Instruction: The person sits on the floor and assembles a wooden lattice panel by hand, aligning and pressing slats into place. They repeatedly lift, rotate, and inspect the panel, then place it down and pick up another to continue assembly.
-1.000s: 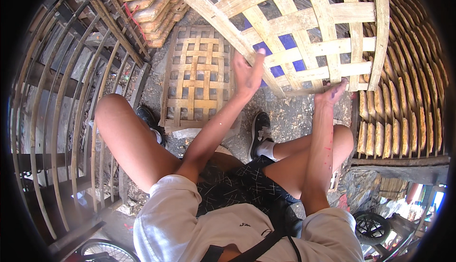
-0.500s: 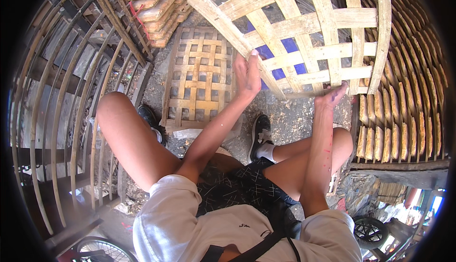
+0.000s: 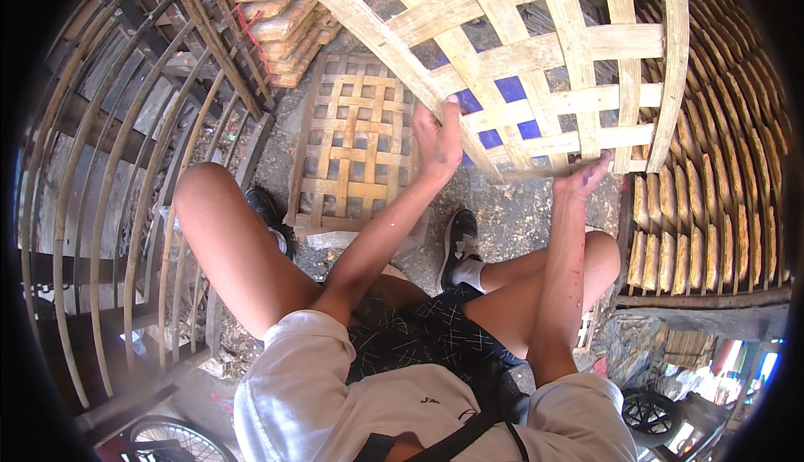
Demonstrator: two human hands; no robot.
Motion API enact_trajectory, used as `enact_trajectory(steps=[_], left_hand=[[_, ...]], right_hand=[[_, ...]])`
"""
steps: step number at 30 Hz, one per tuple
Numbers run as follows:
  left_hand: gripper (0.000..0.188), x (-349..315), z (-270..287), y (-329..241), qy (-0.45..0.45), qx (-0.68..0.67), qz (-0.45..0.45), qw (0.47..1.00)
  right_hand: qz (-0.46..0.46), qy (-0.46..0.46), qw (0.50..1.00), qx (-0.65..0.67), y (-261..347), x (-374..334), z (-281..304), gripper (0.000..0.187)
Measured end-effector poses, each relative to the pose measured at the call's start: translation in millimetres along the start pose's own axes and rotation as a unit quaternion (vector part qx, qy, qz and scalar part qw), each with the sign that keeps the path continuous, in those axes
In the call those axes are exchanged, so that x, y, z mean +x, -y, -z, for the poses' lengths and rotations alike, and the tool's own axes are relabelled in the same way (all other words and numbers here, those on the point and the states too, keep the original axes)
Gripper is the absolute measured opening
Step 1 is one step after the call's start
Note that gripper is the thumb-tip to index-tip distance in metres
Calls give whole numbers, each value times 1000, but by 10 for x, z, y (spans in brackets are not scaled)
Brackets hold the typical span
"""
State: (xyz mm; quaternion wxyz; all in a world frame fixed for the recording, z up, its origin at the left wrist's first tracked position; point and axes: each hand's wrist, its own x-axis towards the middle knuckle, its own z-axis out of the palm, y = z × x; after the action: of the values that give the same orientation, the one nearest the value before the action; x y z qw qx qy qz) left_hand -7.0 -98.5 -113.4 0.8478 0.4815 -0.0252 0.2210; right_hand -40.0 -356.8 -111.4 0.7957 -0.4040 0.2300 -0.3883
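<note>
A large woven bamboo tray (image 3: 529,53), with flat crossed strips and a thicker rim, is held up in front of me at a slant. My left hand (image 3: 438,142) is closed on its lower left rim, with the thumb on top. Below the bottom right corner, my right hand (image 3: 582,175) has its fingers curled round the lower rim. A second woven tray (image 3: 346,154) lies low in front of me, left of my left hand. Through the gaps of the held tray a blue surface (image 3: 509,89) shows; its kind is hidden.
Slatted racks with rows of pale brown slabs (image 3: 670,257) stand close on the right. At the far left, more slabs (image 3: 276,26) are stacked beside a wooden frame. A barred bamboo rack (image 3: 126,177) runs along the left. Wheels (image 3: 649,416) show at the lower corners.
The held tray has tilted slightly, its lower rim and my right hand sinking a little. Both hands keep their hold.
</note>
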Motion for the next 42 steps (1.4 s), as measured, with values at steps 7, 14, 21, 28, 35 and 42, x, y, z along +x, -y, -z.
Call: enact_trajectory(steps=[7,14,21,28,35,42], left_hand=[[19,41,-58,-7,-39,5,57,998],[25,69,18,-99,24,3,-45,999],[25,154,19,-276,33,-95,-16,995],[26,315,70,-435,176,-88,16,980],[22,339,34,-565,173,-40,103,979],[55,322,37,-524,144,-154,-9,977]], right_hand=[[-22,11,999,-42,46,-64,-47,72],[-58,-9,998,-37,-53,-134,-132,82],[-106,4,994,-38,-47,-282,-249,82],[-74,25,996,-36,-40,-250,-289,79],[-61,23,997,-27,81,-262,-341,74],[-78,-6,996,-48,24,-186,-307,74]])
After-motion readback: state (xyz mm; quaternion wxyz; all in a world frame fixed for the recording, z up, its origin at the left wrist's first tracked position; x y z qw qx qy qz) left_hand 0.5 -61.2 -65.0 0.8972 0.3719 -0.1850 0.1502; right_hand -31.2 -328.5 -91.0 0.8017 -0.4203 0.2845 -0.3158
